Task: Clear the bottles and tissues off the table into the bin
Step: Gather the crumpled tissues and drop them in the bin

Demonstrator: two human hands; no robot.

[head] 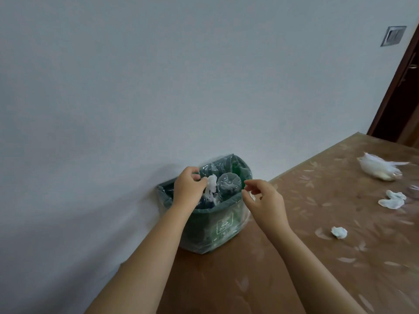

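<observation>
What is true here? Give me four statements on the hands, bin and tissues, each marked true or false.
1. The left hand holds a tissue over the bin. True.
2. The right hand grips a bottle. False: it holds nothing; the bottle sits in the bin.
3. The bin stands on the floor. False: it stands on the table, against the wall.
4. Loose tissues lie on the table, right of the bin. True.
</observation>
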